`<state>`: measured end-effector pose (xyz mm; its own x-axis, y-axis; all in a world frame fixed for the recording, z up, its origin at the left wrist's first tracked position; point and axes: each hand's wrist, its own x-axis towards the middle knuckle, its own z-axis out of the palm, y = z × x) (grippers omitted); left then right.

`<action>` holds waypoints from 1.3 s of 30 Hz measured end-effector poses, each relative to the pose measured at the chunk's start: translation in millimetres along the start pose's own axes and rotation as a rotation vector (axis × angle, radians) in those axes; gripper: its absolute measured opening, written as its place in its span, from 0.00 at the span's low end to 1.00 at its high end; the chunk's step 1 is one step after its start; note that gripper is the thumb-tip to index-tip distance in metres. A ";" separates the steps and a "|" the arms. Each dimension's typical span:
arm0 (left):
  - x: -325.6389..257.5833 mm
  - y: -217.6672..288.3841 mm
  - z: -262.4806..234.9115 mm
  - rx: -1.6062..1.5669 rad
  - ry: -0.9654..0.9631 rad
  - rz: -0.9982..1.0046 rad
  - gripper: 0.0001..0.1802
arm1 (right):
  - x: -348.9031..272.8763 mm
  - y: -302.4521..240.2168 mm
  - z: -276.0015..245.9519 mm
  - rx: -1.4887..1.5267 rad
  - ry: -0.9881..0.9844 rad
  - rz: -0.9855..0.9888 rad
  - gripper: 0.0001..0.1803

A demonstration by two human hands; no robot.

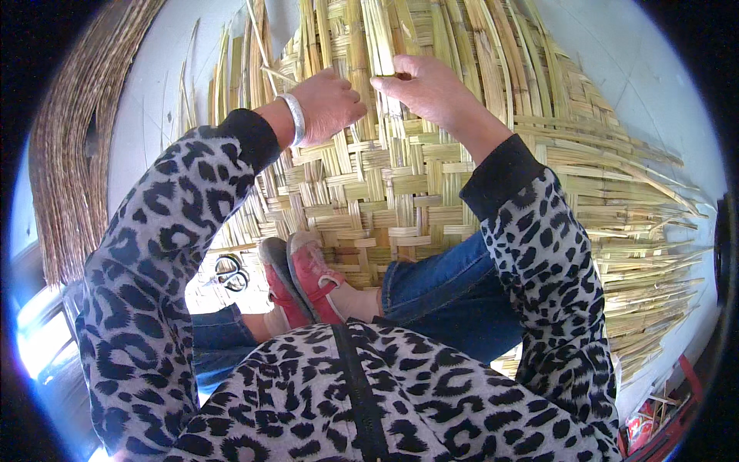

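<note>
A partly woven mat [369, 189] of flat yellow-green reed strips spreads under both hands, checkered in the middle, with long loose ends at its far and right sides. My left hand [327, 106], with a silver bangle [292, 119] at the wrist, is closed in a fist over the far part of the weave; what its fingers hold is hidden. Just to its right, my right hand [433, 91] pinches a pale bundle of reed strips [377, 42] between thumb and fingertips. These strips run away from me toward the far edge.
Black-handled scissors [231, 272] lie left of my red shoes [312, 277], which rest against the mat's near edge. A brown layered, fringed stack [77, 154] stands at the far left. Loose strip ends [647, 262] fan out at the right. Red packaging [643, 431] shows at the lower right.
</note>
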<state>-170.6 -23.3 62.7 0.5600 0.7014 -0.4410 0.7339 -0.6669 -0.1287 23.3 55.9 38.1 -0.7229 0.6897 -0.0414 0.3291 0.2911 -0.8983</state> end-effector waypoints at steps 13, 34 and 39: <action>-12.7 11.2 19.6 0.003 -0.023 0.003 0.09 | -3.3 -4.2 1.1 0.008 -0.017 0.028 0.23; 0.8 11.0 30.4 -0.549 -0.097 -0.398 0.11 | -0.5 4.7 15.2 0.111 -0.108 0.089 0.20; -8.2 18.0 15.9 -0.348 -0.111 -0.270 0.08 | 3.7 8.7 27.0 0.234 -0.112 0.091 0.19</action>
<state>-168.1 -45.0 49.8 0.3002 0.7945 -0.5279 0.9441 -0.3266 0.0454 7.1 43.1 18.3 -0.7636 0.6247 -0.1634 0.2563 0.0610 -0.9647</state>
